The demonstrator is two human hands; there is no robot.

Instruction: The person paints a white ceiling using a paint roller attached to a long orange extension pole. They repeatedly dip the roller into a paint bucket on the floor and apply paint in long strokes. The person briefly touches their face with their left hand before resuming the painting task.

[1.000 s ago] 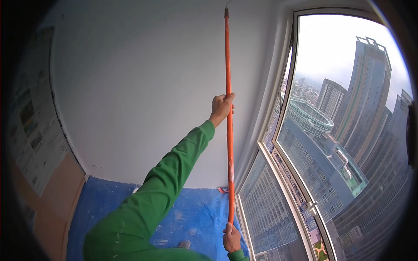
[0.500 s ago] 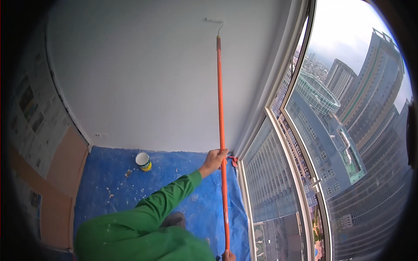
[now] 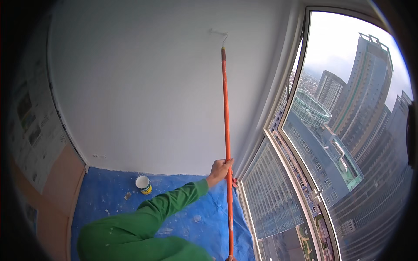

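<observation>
A long orange pole carries a paint roller point(image 3: 226, 104), held nearly upright in front of me. Its small white roller head point(image 3: 217, 32) is against the pale wall point(image 3: 143, 95), high up and right of the middle. My left hand point(image 3: 221, 168), in a green sleeve, is closed round the lower half of the pole. At the bottom edge of the picture my right hand point(image 3: 231, 258) grips the pole's low end; only a sliver of it shows.
Blue sheeting point(image 3: 100, 204) with paint specks covers the floor. An open paint can point(image 3: 143, 185) stands on it near the wall. Tall windows point(image 3: 272, 191) with a handle point(image 3: 317, 192) run along the right. Paper-covered panels point(image 3: 39, 148) line the left.
Wall, can and floor sit lower in the picture as the view has tilted up. The roller head appears slightly lower and to the right. Both hands keep their hold; less of the right one shows.
</observation>
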